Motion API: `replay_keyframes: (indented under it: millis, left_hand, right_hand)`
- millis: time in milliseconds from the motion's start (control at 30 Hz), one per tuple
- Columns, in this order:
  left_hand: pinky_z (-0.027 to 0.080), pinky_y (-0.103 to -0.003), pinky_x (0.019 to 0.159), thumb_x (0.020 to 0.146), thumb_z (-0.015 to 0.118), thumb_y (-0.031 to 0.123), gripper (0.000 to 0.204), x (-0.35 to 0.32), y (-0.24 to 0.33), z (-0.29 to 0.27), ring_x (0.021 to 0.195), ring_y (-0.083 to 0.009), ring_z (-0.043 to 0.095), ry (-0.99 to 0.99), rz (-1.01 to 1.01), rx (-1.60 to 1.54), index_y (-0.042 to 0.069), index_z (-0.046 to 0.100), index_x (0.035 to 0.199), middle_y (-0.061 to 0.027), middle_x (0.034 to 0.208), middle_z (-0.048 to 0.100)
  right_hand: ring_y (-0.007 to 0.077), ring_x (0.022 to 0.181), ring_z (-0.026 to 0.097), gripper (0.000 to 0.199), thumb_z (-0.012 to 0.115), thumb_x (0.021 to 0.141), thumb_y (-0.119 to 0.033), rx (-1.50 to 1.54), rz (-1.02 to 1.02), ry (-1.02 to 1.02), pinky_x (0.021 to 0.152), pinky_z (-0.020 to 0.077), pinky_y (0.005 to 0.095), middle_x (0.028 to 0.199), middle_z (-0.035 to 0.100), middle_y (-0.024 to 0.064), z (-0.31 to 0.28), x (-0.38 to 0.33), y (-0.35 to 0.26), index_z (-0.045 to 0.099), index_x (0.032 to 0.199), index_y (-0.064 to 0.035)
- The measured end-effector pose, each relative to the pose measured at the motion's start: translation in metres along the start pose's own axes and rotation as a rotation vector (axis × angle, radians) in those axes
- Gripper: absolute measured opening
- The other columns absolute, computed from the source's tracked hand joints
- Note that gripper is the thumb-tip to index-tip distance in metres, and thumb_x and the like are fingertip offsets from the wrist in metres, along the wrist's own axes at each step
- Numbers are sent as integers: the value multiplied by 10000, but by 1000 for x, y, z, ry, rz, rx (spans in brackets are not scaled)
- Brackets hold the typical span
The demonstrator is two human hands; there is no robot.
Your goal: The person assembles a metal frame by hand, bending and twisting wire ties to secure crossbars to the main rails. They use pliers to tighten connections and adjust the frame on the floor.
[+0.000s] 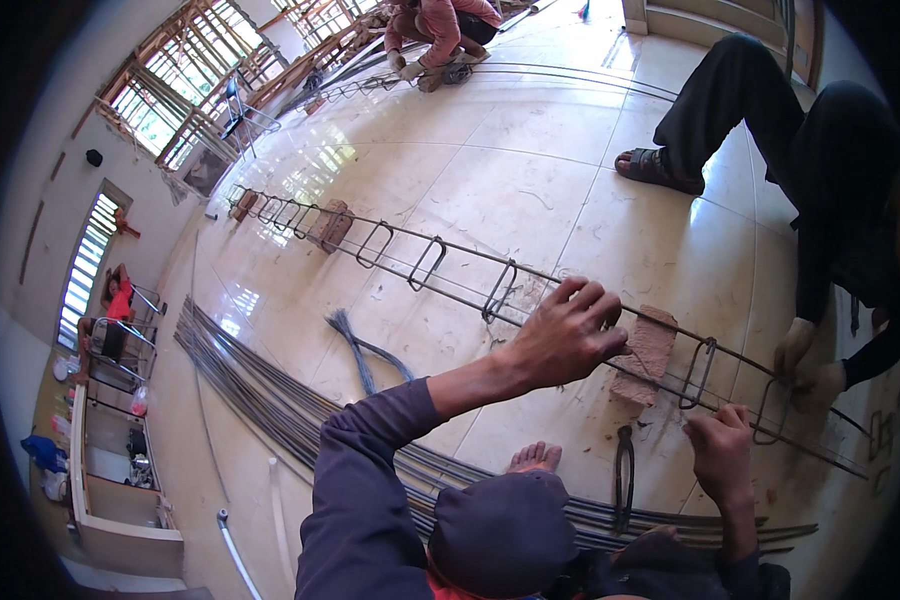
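Note:
A long, narrow rebar cage (400, 255) of thin steel bars and looped stirrups (428, 263) runs diagonally across the floor, propped on bricks. My left hand (570, 335) is closed over its bars, fingers curled; what lies inside the grip is hidden. My right hand (722, 452) pinches close to the lower bar, beside a stirrup (699, 373); I cannot make out what is between its fingers. Between my hands a reddish brick (645, 358) supports the cage. Dark pincers (623, 475) lie on the floor in front of me.
A co-worker's gloved hands (808, 372) are at the cage's right end. Loose steel bars (270, 375) and a bundle of tie wire (355, 350) lie to the left. Another worker (440, 35) crouches at the back, and a person in red (118, 303) sits far left.

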State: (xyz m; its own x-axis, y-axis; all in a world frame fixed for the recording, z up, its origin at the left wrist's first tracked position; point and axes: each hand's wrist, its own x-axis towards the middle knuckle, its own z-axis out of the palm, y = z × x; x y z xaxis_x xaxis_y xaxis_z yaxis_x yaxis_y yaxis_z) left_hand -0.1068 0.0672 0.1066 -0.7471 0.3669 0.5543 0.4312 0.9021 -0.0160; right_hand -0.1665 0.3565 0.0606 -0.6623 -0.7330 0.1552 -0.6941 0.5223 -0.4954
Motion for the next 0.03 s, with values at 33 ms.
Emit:
replay_keyframes:
  millis: [33]
  left_hand:
    - [381, -360, 785, 774, 651, 311, 200, 5, -3, -4, 866, -198, 521, 25, -1, -36, 122, 599, 815, -28, 847, 532]
  right_hand:
    - [272, 771, 554, 162, 682, 753, -192, 134, 150, 9, 809, 378, 429, 728, 632, 123, 2, -6, 2, 598, 849, -91]
